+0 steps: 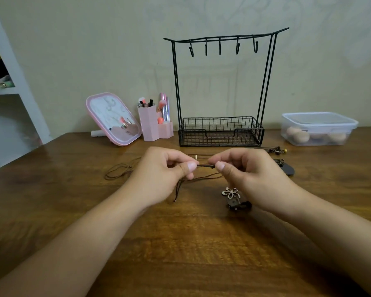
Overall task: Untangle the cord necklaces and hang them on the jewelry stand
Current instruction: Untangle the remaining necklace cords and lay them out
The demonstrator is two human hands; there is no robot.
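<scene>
- Right now both hands work just above the wooden table (180,243), in front of the jewelry stand (221,86): the left hand (159,174) and the right hand (251,176) each pinch the brown cord (205,166) between thumb and forefinger, a short taut stretch between them.
- Loose cord trails onto the table – a loop (118,171) to the left, a flower pendant (230,192) under the right hand, a dark pendant (286,168) further right.
- Judging by its look, the cord is light, thin and limp – it will snag on itself rather than break; best held close to the knot, never by the pendant.
- All five hooks (220,48) are bare; the wire basket (221,131) at the stand's base looks empty.
- A pink holder (150,125) keeps makeup brushes; a lidded clear box (318,128) holds round beige sponges.
</scene>
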